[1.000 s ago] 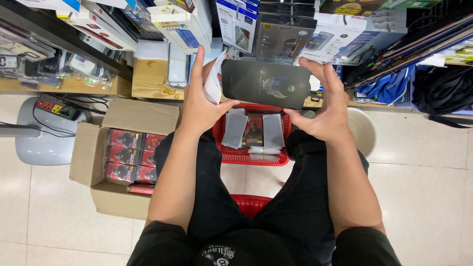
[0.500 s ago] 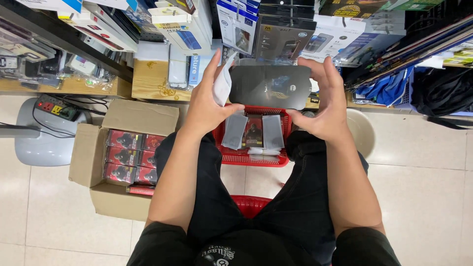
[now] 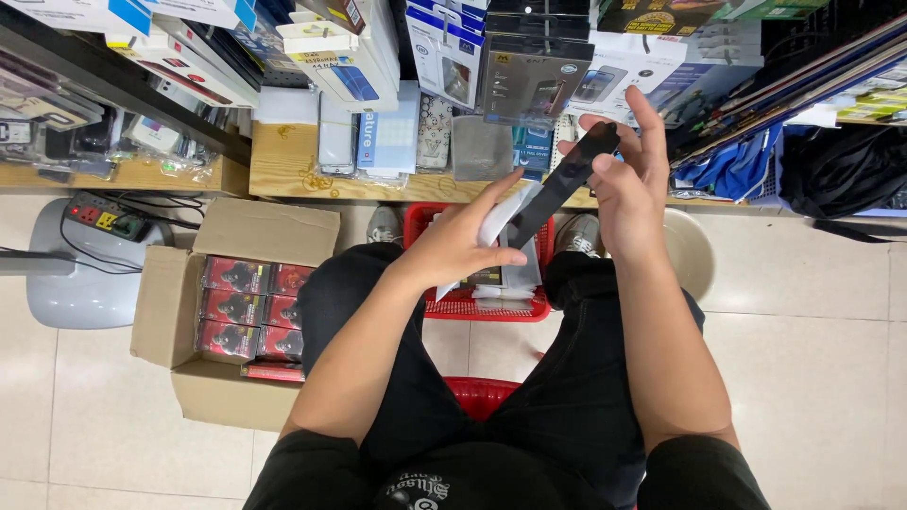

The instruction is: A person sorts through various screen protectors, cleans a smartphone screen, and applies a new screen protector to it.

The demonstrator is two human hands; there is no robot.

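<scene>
A flat, dark, glossy rectangular panel (image 3: 563,184) sits in the upper middle of the frame, tilted almost edge-on to the camera, so it reads as a narrow black strip running from upper right down to lower left. The right hand (image 3: 631,175) pinches its upper end between thumb and fingers, the remaining fingers fanned upward, which holds the panel clear of the lap and turned for handling. The left hand (image 3: 470,241) meets its lower end, fingers curled around a piece of white paper or cloth (image 3: 498,219) pressed against the panel's edge; whether this is a wrapper or a wipe I cannot tell.

Below the hands, centre frame, one red plastic basket (image 3: 477,302) rests between the knees and holds several pale flat packets; their number is unclear because the hands cover them. A second red object (image 3: 482,392) shows lower down between the legs, probably the seat.

At lower left, one open brown cardboard box (image 3: 170,312) stands on the tiled floor, within easy reach, with six red-and-black packs visible in two rows. At the left edge, a grey stool (image 3: 76,293) carries one power strip (image 3: 104,215). Across the top runs a wooden shelf (image 3: 283,170) crowded with boxed goods, too many to count.
</scene>
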